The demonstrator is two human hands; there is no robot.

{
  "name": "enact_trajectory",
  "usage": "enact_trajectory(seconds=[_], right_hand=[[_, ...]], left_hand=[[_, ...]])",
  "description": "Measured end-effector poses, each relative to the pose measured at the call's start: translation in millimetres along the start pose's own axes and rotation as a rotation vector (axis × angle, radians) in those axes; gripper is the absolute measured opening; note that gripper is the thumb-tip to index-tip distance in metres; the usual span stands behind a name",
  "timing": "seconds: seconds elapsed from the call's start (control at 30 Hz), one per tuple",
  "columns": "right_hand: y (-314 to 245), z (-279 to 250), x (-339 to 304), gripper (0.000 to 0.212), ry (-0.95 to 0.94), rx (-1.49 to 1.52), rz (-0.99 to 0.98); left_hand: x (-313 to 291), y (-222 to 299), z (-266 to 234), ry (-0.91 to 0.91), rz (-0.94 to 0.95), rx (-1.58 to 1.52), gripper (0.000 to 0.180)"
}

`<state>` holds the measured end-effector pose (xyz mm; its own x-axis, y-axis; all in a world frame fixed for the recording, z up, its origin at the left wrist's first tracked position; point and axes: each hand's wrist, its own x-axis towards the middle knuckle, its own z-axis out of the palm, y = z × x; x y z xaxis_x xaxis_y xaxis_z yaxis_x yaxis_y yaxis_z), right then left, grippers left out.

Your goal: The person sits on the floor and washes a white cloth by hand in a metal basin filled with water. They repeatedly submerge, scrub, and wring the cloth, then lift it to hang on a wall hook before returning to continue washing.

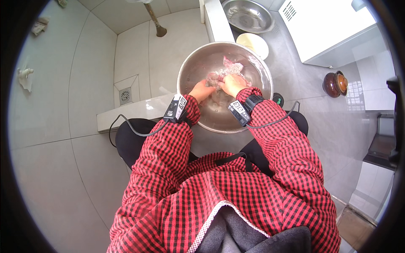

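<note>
A wide stainless steel basin with water in it stands in front of my knees. Both hands reach into it, and the water ripples around them. My left hand has its fingers curled at a wet, pinkish piece that looks like raw meat. My right hand grips the same pale pink piece close beside the left, near the basin's middle. Part of the piece spreads past my fingers toward the far side. My fingertips are partly hidden by water and the piece.
Behind the basin stand a pale yellow round container and a second metal basin. A brown jar with an orange lid is at right, below a white cabinet. A low tiled ledge runs left, near a floor drain and a pipe.
</note>
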<state>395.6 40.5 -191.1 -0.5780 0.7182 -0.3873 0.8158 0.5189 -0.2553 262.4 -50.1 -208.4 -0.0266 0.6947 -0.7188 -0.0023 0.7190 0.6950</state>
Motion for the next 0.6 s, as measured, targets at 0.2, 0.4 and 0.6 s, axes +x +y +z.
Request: enact_trajectory(seconds=[0.2, 0.4, 0.6], right_hand=[[-15.9, -22.1, 0.8, 0.005, 0.178, 0.718, -0.006], [-44.8, -79.1, -8.3, 0.012, -0.031, 1.757, -0.139], [-74.4, -63.4, -26.0, 0.008, 0.256, 1.238, -0.266]], left_hand=[[-6.3, 12.1, 7.9, 0.325, 0.069, -0.522, 0.066], [-2.6, 13.5, 6.8, -0.026, 0.115, -0.946, 0.059], [-11.2, 30.7, 10.5, -0.174, 0.207, -1.43, 0.064]])
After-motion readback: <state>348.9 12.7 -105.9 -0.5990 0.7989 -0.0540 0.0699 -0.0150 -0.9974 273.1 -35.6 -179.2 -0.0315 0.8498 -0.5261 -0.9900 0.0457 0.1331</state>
